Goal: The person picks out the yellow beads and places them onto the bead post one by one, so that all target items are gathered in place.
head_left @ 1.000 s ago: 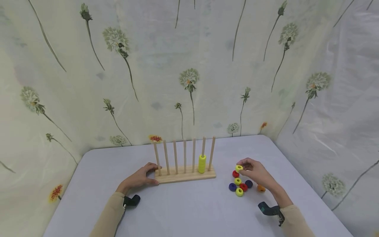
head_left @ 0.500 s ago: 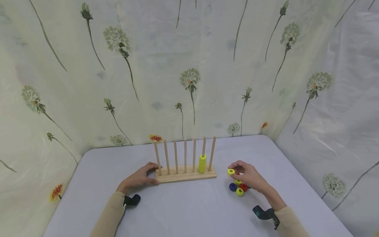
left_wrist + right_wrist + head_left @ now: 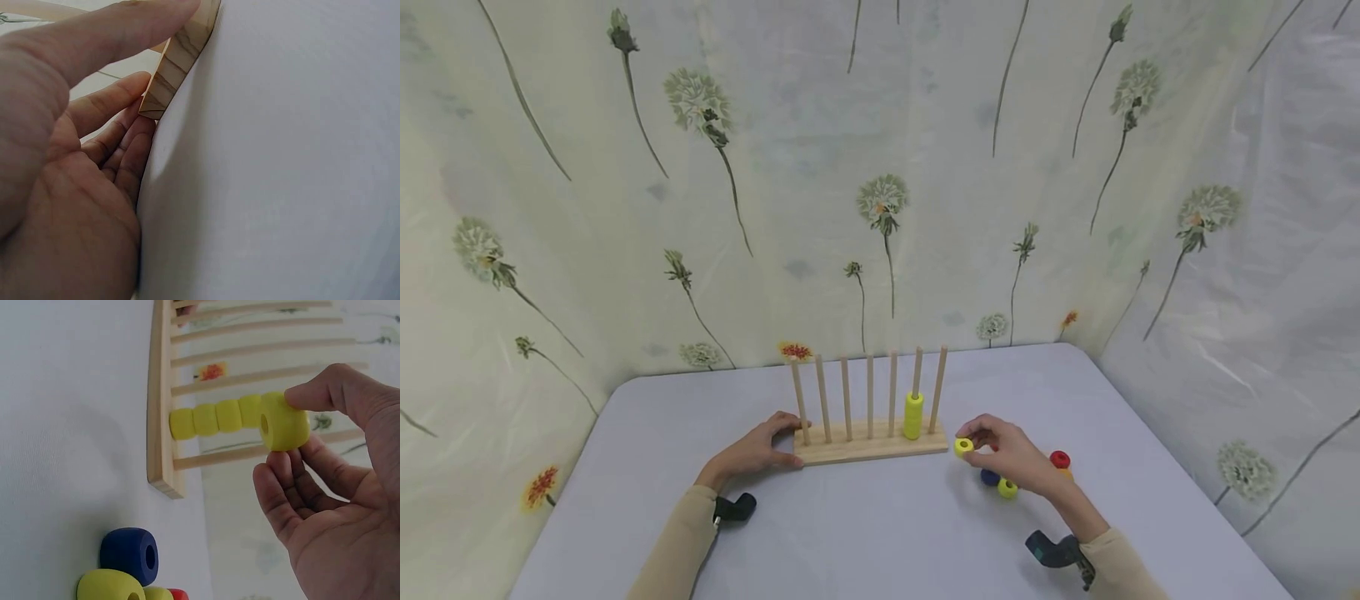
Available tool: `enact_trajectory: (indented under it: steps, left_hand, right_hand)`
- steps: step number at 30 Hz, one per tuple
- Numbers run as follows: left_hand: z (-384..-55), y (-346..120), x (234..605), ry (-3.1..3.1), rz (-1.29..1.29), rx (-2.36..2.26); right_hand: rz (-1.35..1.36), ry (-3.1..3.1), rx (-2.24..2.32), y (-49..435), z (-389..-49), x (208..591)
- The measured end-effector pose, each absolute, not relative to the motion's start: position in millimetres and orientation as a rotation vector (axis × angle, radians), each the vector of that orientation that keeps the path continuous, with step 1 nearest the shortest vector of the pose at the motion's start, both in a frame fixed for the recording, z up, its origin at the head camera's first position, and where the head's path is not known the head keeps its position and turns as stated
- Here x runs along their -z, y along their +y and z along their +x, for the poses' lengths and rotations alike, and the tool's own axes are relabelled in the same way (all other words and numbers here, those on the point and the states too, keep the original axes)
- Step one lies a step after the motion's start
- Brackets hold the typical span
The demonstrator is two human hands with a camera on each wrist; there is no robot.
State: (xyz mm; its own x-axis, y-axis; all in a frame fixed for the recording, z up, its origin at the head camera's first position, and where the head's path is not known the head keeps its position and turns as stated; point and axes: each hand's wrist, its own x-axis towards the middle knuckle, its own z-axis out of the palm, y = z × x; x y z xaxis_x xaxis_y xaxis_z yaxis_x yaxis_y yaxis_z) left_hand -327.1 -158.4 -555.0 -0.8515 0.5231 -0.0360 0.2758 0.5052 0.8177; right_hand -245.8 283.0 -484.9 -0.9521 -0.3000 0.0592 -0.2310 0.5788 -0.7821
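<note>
A wooden peg stand point(image 3: 872, 452) with a row of upright pegs sits on the table. On its second peg from the right is a stack of yellow beads point(image 3: 913, 418); the other pegs are bare. My left hand point(image 3: 747, 454) grips the stand's left end, thumb at the front and fingers around the end and back. Just right of the stand, my right hand point(image 3: 1015, 457) pinches a yellow bead point(image 3: 289, 428) between thumb and fingers. The bead is in the air, its hole visible, apart from the stack.
Loose beads lie under and beside the right hand: a blue bead point(image 3: 989, 477), a yellow bead point(image 3: 1007, 489), a red bead point(image 3: 1060, 459) and a partly hidden orange bead point(image 3: 1067, 473). Others are hidden by the hand. A flowered curtain point(image 3: 805, 208) hangs behind the table point(image 3: 850, 533).
My right hand has moved left with the yellow bead, away from the loose beads and closer to the stand. The left hand and the stand have stayed in place.
</note>
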Motion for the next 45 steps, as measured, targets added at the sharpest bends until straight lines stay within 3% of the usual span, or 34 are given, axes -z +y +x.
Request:
enact_trajectory:
  steps: [20,45]
  left_hand:
    - [-324,-157,552,2.479,0.642,-1.269]
    - [-325,-157,552,2.465,0.619,-1.269]
  right_hand:
    - [-0.53,2.713,1.392,261,-241,468]
    - [-0.504,2.925,1.468,246,-250,410]
